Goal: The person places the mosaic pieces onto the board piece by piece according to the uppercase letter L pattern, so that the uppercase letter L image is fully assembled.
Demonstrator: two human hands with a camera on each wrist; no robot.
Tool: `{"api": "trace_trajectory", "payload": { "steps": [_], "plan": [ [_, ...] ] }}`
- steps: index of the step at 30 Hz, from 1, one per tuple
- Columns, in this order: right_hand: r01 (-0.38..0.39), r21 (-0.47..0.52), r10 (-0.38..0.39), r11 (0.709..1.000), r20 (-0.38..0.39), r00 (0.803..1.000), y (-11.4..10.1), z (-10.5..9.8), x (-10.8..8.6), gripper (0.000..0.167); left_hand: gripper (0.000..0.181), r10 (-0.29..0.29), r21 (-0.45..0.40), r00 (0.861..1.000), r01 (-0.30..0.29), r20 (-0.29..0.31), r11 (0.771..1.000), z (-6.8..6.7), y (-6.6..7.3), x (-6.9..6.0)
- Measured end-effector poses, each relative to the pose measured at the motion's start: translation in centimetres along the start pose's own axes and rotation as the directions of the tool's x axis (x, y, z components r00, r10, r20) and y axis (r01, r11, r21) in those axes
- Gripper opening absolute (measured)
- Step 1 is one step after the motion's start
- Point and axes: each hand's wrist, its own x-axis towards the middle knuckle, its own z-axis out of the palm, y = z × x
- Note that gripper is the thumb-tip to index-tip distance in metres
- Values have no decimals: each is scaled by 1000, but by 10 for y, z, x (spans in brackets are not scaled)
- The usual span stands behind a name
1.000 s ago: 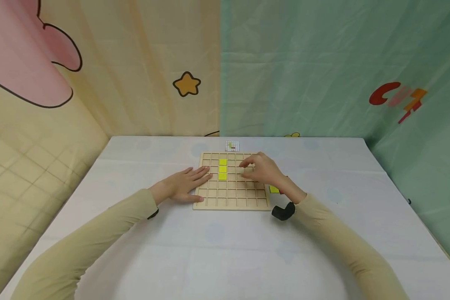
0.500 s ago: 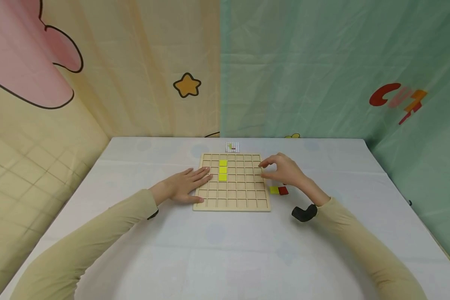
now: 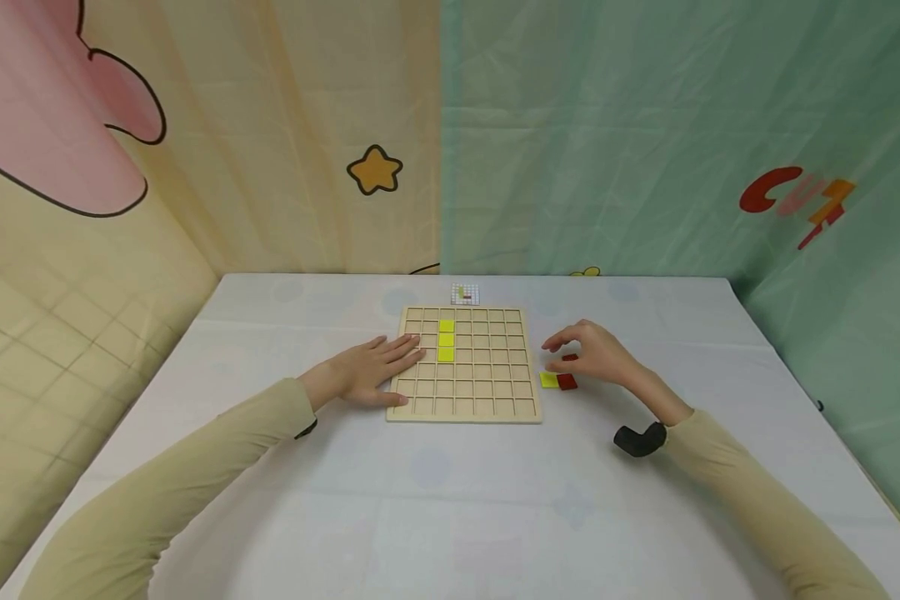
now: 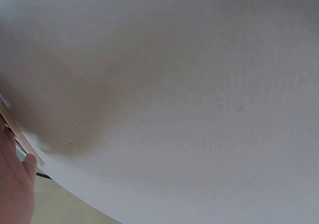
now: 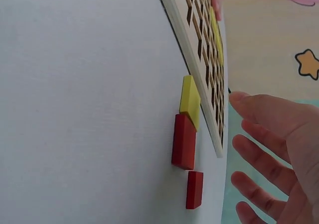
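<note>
A wooden grid board (image 3: 487,407) lies on the table, with several cells and a column of 3 yellow tiles (image 3: 446,340) set in it. My left hand (image 3: 367,371) rests with spread fingers on the board's left edge. Right of the board, my right hand (image 3: 592,354) hovers over loose tiles, fingers slightly bent and apart, holding nothing. Below it are a yellow tile (image 5: 189,98) and a red tile (image 5: 184,142) touching each other. A second red tile (image 5: 195,190) lies a little apart, partly hidden by the hand in the head view.
A small printed pattern card (image 3: 465,294) lies behind the board. The table has a white cloth (image 3: 420,508), and patterned curtains (image 3: 607,150) stand behind and at both sides. A black wrist strap piece (image 3: 640,440) hangs by the right sleeve.
My right hand has moved right, from above the board to above the loose tiles, uncovering the board's right side. The left hand has stayed in place.
</note>
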Motion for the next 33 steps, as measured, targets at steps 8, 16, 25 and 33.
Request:
{"api": "trace_trajectory", "payload": {
  "steps": [8,16,25,33],
  "plan": [
    [9,-14,-8,1000,27,1000,9,5,-10,28,84,-7,9,1000,7,1,1000,1,-1,1],
    [42,-29,-41,999,33,999,14,11,-16,26,85,-19,15,1000,19,17,1000,0,0,1],
    [29,-73,-26,997,44,999,13,15,-18,23,85,-23,23,999,23,31,999,1,0,2],
    [32,-79,-28,996,54,998,14,14,-16,22,85,-18,26,1000,18,18,999,0,0,1]
  ]
}}
